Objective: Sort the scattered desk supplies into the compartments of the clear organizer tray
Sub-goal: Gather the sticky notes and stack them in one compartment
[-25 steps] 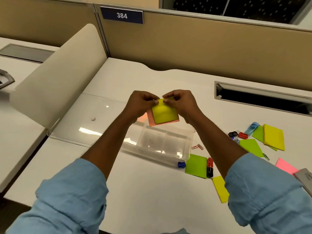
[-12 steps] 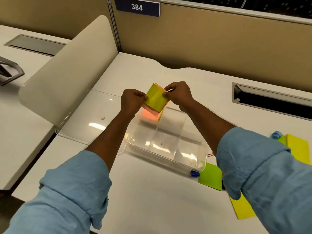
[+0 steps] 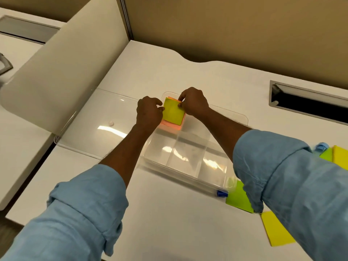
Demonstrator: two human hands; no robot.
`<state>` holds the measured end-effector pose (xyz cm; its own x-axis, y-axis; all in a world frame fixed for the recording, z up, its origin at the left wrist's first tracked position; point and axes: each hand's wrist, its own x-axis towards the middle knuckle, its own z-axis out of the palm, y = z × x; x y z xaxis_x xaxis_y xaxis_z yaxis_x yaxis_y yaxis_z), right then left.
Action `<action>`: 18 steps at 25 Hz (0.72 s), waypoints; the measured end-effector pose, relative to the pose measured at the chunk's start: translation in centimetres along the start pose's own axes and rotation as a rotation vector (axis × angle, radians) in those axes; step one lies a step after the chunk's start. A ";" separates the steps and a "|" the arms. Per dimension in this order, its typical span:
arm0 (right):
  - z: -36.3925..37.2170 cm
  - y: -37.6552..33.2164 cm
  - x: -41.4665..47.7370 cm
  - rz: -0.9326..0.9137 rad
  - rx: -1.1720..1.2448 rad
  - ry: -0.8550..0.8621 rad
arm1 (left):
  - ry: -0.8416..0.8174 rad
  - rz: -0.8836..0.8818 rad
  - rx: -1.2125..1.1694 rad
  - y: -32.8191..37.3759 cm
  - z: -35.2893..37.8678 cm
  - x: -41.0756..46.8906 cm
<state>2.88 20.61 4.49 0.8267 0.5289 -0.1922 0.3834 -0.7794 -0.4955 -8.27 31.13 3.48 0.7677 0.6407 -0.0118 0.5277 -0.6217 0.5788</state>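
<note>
yellow-green on top, orange-pink under: the sticky-note stack [image 3: 173,114] sits btwn both hands, over the far-left compartment of the clear tray [image 3: 169,171]. right hand [image 3: 194,104] pinches the stack's far right corner, thumb on top w/ fingers curled round behind. left hand [image 3: 148,114] holds the opposite left edge, fingers curled, tips against the paper. so the stack lies just inboard of both grips, tilted a bit, near edge low inside the compartment; can't tell if it touches the tray floor. orange glow shows on the clear wall below it. other compartments show only glare. clear lid [image 3: 90,127] lies flat to the tray's left. off the tray's near right corner: blue clip [image 3: 222,193], green note [image 3: 237,199], yellow note [image 3: 276,231], all on the white desk [image 3: 169,223]. more yellow & green pads [image 3: 339,154] at the right edge, partly hidden by the sleeve.
</note>
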 end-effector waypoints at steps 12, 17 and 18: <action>3.1 -0.3 -1.1 -0.179 -0.529 0.044 | 0.083 0.123 0.198 0.4 1.7 -0.8; 2.2 -0.3 -2.9 -0.262 -0.478 0.116 | 0.083 0.235 0.221 1.5 2.0 -1.0; 1.8 -0.2 -3.4 -0.262 -0.443 0.144 | 0.076 0.255 0.240 1.8 2.2 -1.2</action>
<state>-0.73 19.55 3.67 0.7163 0.6974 0.0234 0.6958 -0.7113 -0.0999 -7.48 28.25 2.77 0.8612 0.4776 0.1739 0.4002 -0.8481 0.3471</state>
